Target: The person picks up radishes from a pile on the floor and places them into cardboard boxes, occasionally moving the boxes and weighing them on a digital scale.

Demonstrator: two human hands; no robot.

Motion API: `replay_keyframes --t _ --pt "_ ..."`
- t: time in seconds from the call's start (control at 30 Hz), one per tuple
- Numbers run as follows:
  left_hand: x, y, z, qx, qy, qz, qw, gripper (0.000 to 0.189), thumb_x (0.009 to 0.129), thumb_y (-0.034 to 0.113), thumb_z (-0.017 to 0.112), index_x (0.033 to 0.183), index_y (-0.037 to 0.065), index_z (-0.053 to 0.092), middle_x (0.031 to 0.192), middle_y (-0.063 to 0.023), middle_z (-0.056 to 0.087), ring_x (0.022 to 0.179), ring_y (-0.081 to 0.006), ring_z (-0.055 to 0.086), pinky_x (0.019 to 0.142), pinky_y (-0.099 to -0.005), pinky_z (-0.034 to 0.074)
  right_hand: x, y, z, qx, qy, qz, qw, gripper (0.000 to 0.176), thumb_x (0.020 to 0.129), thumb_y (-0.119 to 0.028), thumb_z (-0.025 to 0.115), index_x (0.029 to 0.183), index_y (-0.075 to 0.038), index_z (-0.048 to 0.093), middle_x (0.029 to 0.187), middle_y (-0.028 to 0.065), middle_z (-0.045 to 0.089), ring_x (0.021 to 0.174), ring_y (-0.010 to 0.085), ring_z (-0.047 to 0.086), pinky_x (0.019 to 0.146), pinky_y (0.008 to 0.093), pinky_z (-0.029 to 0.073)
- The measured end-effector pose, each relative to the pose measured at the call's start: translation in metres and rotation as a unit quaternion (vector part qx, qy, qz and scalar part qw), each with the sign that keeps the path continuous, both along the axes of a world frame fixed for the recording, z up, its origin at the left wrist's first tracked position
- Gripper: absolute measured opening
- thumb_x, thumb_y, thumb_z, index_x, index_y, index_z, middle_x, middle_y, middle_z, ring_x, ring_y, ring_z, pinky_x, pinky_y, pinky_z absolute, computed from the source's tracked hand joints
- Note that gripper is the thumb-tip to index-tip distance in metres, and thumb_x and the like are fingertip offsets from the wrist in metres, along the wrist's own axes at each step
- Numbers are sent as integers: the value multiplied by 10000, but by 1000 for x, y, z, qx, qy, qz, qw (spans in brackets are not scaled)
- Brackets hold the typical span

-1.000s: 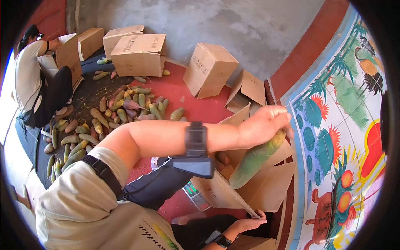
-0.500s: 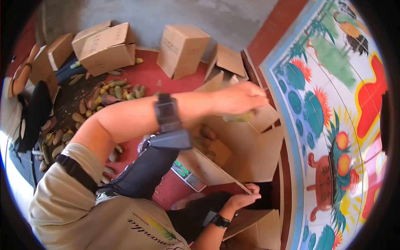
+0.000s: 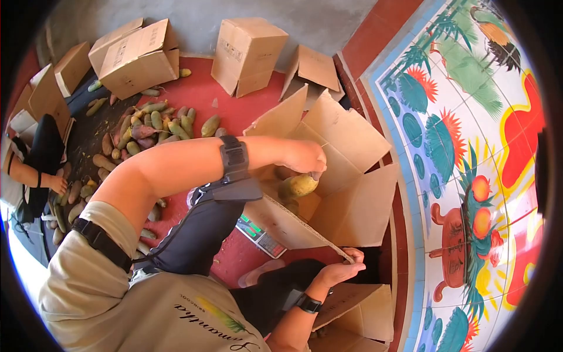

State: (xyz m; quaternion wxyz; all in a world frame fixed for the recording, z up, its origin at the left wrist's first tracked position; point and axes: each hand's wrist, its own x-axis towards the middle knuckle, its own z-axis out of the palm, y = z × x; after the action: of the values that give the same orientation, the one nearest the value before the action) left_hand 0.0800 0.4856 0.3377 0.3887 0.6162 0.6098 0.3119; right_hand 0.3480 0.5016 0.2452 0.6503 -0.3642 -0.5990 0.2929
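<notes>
Fruit (image 3: 299, 185), oblong and green-yellow, hangs end-down just inside the mouth of the open carton (image 3: 352, 141), held at its upper end by the left hand (image 3: 305, 157), whose fingers are curled tight around it. We note a black strapped device (image 3: 234, 159) on that forearm. The right hand (image 3: 342, 271), wearing a dark wristwatch (image 3: 308, 303), is closed on the corner of the carton's near flap, thumb on top. A weighing scale (image 3: 261, 236) shows beneath that flap on the red floor; its green display digits are too small to read. The person's beige shirt (image 3: 146, 305) carries cursive lettering seen upside down, of which we can read only "mantha". Further out, a heap of similar fruit (image 3: 152, 123) lies on the floor. Beyond it stand closed cartons (image 3: 249, 47) with dark printing that we cannot make out. A second person (image 3: 35, 158) crouches at the left edge beside the heap. A painted tile wall (image 3: 469, 146) with plants and birds runs along the right.
</notes>
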Motion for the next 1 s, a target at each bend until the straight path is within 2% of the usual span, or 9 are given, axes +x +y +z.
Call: replay_keyframes --t 0.1,0.27,0.47,0.67,0.73,0.8,0.87,0.97,1.0 --pt "-3 -5 -6 0 307 -18 951 225 829 197 458 876 17 586 847 -108 621 773 -219 577 714 -332 435 2 1 -2 -11 -17 -11 1000 629 903 -507 114 641 -17 409 677 76 435 658 194 445 680 314 401" --pt "-23 -56 13 184 32 89 978 218 819 198 483 875 12 582 823 -135 612 748 -216 598 679 -342 460 3 1 -2 -14 -34 -19 999 624 909 -495 93 659 -19 408 709 85 441 680 201 443 689 324 414" --pt "-62 -156 -4 251 -2 221 942 171 825 135 480 829 -6 576 753 -95 627 722 -160 612 677 -271 475 13 12 -10 0 -44 -11 999 621 910 -494 96 721 -20 450 731 83 463 719 199 438 720 312 380" --pt "-101 -244 -146 90 75 374 920 165 840 137 469 795 9 563 685 -60 577 644 -120 538 592 -274 449 8 13 -6 2 -43 -27 999 646 917 -473 80 788 -10 513 763 87 508 747 198 474 713 306 388" --pt "-94 -268 -193 -113 31 408 905 143 824 147 478 807 37 567 651 -56 563 621 -138 528 594 -284 448 11 17 -8 -2 -27 -30 999 616 920 -469 96 744 -25 486 745 81 489 740 198 462 723 310 374" --pt "-91 -299 -277 -116 69 374 918 146 812 172 486 851 69 583 716 -72 592 652 -173 558 628 -290 459 8 13 -5 8 -49 -33 998 614 920 -467 97 742 -26 485 738 79 484 735 198 458 722 311 376" --pt "-86 -333 -394 -64 379 99 918 207 793 217 508 936 92 590 870 -96 612 776 -218 587 690 -328 472 7 13 -6 15 -54 -46 997 614 920 -466 96 735 -24 480 725 77 472 718 202 448 717 312 385" --pt "-46 -333 -396 -259 75 220 938 329 766 242 541 1071 118 552 1049 -111 571 915 -261 564 772 -383 456 13 18 -9 3 -36 -61 997 612 919 -470 100 728 -25 474 718 73 468 711 202 447 714 308 391" --pt "-38 -329 -396 -260 71 221 937 329 766 242 541 1071 118 552 1049 -111 571 915 -261 564 772 -383 456 39 30 -20 -1 -75 -32 997 671 921 -447 66 992 44 517 984 194 548 905 283 536 798 359 450"
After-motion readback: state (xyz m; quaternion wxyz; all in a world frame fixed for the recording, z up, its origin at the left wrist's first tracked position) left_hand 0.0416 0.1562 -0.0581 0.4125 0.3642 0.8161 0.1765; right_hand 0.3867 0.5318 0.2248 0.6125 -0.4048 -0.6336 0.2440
